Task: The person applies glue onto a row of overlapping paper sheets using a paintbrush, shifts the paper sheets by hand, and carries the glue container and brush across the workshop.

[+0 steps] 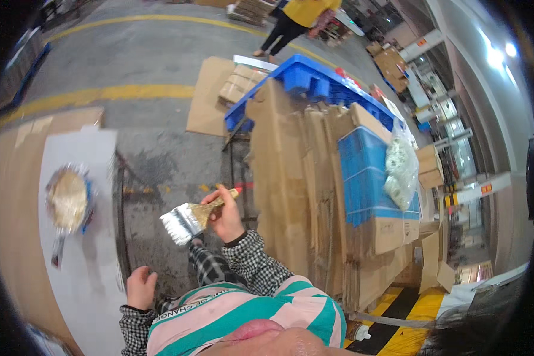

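right hand (227, 218) grips wide brush (191, 219) | left hand (140, 288) loosely curled near white sheet (95, 267) | tub (89, 199) on sheet

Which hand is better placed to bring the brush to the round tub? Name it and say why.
Right, most likely. The right hand grips the wide brush, its bristles pointing leftward, toward the side where the round tub sits; the left hand looks empty.

The right hand (226, 222) covers part of the handle of the brush (186, 222), and the left hand (140, 289) is blurred, its fingers partly out of sight. The top edge cuts off the person in yellow (308, 12). What fills the clear bag (400, 175) and the far boxes (390, 66) cannot be told.
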A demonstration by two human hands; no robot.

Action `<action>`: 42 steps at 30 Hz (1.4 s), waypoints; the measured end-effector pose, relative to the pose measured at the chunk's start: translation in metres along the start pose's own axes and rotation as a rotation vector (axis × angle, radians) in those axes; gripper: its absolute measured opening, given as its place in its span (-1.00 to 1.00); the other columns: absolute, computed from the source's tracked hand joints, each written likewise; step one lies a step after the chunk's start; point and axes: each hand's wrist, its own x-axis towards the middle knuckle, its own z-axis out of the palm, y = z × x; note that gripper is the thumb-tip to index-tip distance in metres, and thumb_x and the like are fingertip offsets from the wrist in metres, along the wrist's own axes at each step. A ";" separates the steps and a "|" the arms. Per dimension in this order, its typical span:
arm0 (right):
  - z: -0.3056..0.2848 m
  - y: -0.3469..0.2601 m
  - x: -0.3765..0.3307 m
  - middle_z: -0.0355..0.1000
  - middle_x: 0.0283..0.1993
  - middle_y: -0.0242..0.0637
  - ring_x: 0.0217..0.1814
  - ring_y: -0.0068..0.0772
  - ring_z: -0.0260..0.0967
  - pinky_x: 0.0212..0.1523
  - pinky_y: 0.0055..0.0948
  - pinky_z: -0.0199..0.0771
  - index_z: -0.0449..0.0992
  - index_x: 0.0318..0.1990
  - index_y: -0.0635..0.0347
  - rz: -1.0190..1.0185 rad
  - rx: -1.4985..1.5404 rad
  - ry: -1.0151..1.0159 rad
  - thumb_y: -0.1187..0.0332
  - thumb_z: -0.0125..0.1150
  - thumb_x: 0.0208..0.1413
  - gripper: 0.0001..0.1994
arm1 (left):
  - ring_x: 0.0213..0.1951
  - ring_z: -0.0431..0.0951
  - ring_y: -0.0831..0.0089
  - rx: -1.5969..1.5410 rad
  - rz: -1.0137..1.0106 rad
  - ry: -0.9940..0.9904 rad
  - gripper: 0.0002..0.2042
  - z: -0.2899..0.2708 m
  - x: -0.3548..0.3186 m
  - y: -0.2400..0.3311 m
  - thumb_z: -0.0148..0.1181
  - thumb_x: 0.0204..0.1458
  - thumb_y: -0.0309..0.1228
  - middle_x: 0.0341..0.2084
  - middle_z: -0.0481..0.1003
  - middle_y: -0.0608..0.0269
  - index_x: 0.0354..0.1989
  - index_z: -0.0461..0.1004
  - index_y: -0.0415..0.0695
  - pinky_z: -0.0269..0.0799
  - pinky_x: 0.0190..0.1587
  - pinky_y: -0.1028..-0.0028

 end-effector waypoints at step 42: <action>0.121 -0.527 0.648 0.35 -0.58 -0.49 -0.71 -0.75 0.12 -0.73 -0.74 0.03 0.36 0.08 -0.01 -0.662 0.283 0.153 0.01 -0.15 0.17 -0.58 | -0.10 0.48 0.25 0.188 -0.051 -0.259 -0.57 -0.037 0.668 0.460 0.11 0.03 -0.36 -0.15 0.45 -0.15 0.01 0.31 -0.40 0.37 -0.07 0.40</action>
